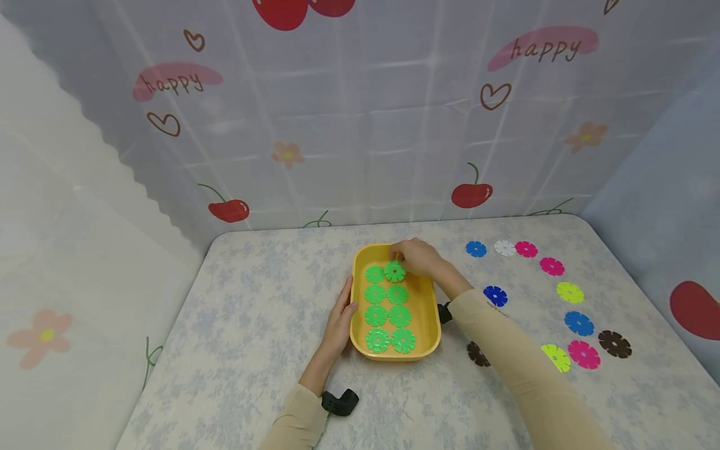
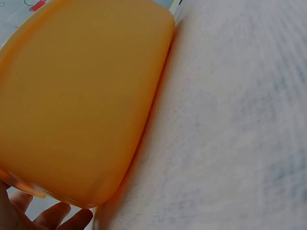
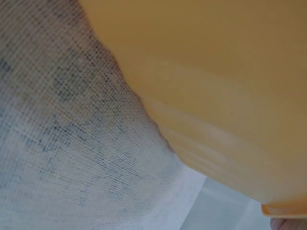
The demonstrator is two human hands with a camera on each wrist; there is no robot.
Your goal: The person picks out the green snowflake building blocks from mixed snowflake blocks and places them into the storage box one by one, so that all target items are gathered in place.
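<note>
A yellow plastic tray [image 1: 424,312] lies on the table, with green notched plastic discs [image 1: 399,315] laid out in two columns on its floor. My left hand [image 1: 339,322] grips the tray's left side, thumb at the rim and fingers along the outer wall. In the left wrist view its fingers [image 2: 53,215] show at the end of the tray wall. Reaching over the far right of the tray, my right hand [image 1: 417,255] pinches the edge of a green disc [image 1: 395,271] at the top of the right column. The right wrist view shows mostly tray wall [image 3: 230,105].
Loose notched discs lie scattered right of the tray: blue [image 1: 475,249], white [image 1: 504,247], pink [image 1: 552,266], yellow [image 1: 570,292] and brown [image 1: 615,344]. Another brown disc [image 1: 478,354] sits partly under the right sleeve. A printed curtain [image 1: 360,125] hangs behind the table.
</note>
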